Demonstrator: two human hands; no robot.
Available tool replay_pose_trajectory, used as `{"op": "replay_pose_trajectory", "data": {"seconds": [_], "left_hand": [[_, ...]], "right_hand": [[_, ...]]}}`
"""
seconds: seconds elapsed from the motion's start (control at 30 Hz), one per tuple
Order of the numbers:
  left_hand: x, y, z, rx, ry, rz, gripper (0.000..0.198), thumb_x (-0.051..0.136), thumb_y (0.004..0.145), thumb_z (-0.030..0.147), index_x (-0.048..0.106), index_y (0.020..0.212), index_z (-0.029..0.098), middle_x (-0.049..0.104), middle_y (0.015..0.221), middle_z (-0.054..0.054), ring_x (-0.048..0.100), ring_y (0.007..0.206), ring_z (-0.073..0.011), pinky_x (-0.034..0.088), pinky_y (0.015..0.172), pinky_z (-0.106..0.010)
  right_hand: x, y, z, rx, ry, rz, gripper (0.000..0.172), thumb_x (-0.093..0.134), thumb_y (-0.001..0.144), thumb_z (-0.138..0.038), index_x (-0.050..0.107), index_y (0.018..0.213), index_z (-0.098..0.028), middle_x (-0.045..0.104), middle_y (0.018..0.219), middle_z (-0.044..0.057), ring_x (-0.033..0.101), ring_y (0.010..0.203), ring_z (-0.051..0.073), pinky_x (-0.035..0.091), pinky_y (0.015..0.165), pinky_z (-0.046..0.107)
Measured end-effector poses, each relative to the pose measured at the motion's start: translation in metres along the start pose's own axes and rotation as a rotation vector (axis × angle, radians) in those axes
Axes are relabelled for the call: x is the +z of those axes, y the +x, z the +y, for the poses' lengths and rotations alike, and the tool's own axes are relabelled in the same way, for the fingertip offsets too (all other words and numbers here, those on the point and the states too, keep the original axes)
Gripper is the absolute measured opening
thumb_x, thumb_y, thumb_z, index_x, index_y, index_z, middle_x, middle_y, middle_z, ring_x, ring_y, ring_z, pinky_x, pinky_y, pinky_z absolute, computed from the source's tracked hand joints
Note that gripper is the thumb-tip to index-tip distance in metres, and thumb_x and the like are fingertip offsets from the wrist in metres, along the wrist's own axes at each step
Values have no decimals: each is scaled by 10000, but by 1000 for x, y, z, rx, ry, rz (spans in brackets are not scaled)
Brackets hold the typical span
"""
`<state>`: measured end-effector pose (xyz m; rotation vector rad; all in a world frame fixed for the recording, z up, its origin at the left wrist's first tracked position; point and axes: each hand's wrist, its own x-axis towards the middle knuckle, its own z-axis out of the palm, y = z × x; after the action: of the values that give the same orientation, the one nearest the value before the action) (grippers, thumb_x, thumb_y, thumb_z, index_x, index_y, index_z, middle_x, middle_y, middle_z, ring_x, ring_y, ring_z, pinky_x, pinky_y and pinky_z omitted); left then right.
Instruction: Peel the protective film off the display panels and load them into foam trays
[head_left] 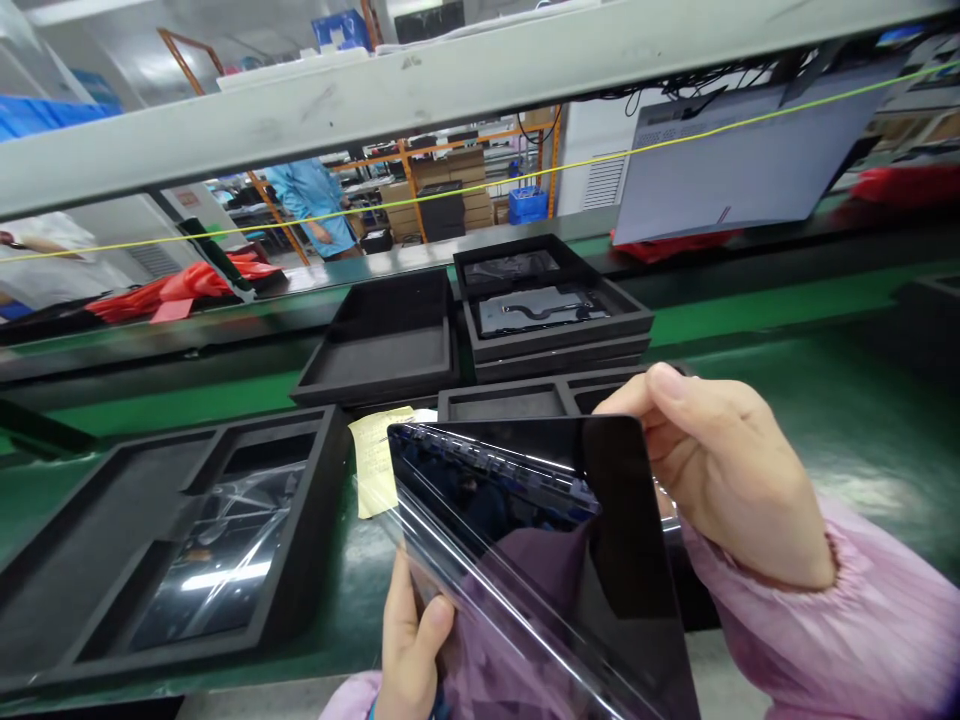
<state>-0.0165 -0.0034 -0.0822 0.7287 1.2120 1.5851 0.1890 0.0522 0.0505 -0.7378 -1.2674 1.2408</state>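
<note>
A glossy black screen panel (615, 540) is held tilted in front of me, over the green bench. A clear protective film (465, 560) stands partly peeled off its face, lifted along the left side. My left hand (409, 650) grips the panel's lower left edge with the thumb on top. My right hand (724, 480), in a pink sleeve, pinches the panel's upper right corner. A yellow paper note (375, 462) lies just behind the panel's left corner.
Black foam trays surround the panel: one at left (90, 560) holding clear film, one behind (382, 345), and a stack (555, 335) with a metal part on top. A grey shelf beam (375, 95) crosses overhead. A person in blue (315, 205) stands far back.
</note>
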Motion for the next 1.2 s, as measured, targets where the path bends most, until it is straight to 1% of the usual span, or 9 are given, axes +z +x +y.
{"op": "replay_pose_trajectory", "data": {"seconds": [0.17, 0.27, 0.37, 0.5, 0.63, 0.8, 0.9, 1.07, 1.2], "left_hand": [[-4, 2, -1, -38, 11, 3, 697, 753, 637, 539, 592, 1260, 273, 683, 1178, -16, 552, 1202, -205, 429, 978, -215], [-9, 5, -6, -42, 19, -12, 700, 753, 639, 535, 587, 1267, 275, 669, 1208, -19, 527, 1236, -221, 408, 1021, -243], [-10, 6, -9, -65, -5, -31, 623, 769, 627, 513, 645, 1193, 284, 665, 1216, -16, 520, 1248, -249, 384, 1070, -295], [-2, 6, -6, -117, -3, -40, 547, 783, 595, 538, 710, 1083, 300, 693, 1163, -19, 515, 1260, -261, 400, 1068, -306], [4, 5, -3, -168, -24, -57, 615, 789, 563, 571, 710, 1099, 280, 712, 1113, -49, 585, 1173, -276, 476, 996, -316], [-5, 6, -10, -210, 6, -98, 666, 781, 612, 524, 658, 1200, 236, 730, 1004, -84, 618, 1103, -315, 525, 938, -381], [-8, 6, -12, -213, 6, -90, 624, 786, 611, 513, 676, 1169, 255, 734, 970, -68, 623, 1096, -299, 527, 933, -363], [-2, 5, -10, -223, -40, -35, 609, 813, 556, 527, 705, 1106, 288, 733, 1022, -39, 624, 1106, -267, 527, 913, -304], [-2, 3, -13, -245, -95, -103, 600, 793, 618, 480, 671, 1164, 262, 715, 1110, -60, 623, 1116, -266, 488, 978, -330]], "right_hand": [[-1, -4, -1, -30, -15, -40, 295, 544, 905, -389, 664, 828, -131, 531, 548, 24, 465, 414, 78, 349, 366, 136], [-2, -7, 2, -67, -107, -37, 170, 614, 861, -288, 612, 771, -144, 496, 526, -16, 431, 407, 44, 335, 378, 100], [-1, -9, 5, -102, -160, -30, 305, 586, 896, -271, 502, 646, -118, 436, 461, -37, 379, 357, 14, 279, 349, 67], [0, -10, 9, 7, -81, -63, 448, 497, 959, -400, 438, 618, -116, 432, 434, -26, 391, 327, 34, 283, 315, 84], [1, -9, 12, 17, -12, -135, 419, 442, 983, -428, 514, 708, -121, 493, 473, -5, 439, 340, 60, 314, 329, 104], [-1, -11, 14, -3, -49, -151, 398, 441, 987, -383, 471, 688, -123, 503, 489, -12, 441, 351, 50, 296, 342, 101], [-1, -12, 15, -7, -35, -161, 396, 425, 993, -375, 470, 690, -124, 499, 486, -12, 444, 359, 51, 295, 349, 102], [-1, -12, 14, -26, -75, -150, 360, 431, 988, -346, 505, 707, -133, 489, 487, -21, 426, 362, 44, 317, 366, 107], [3, -15, 9, -162, -228, -102, 194, 502, 923, -182, 520, 732, -158, 471, 512, -53, 413, 388, 18, 311, 380, 79]]}}
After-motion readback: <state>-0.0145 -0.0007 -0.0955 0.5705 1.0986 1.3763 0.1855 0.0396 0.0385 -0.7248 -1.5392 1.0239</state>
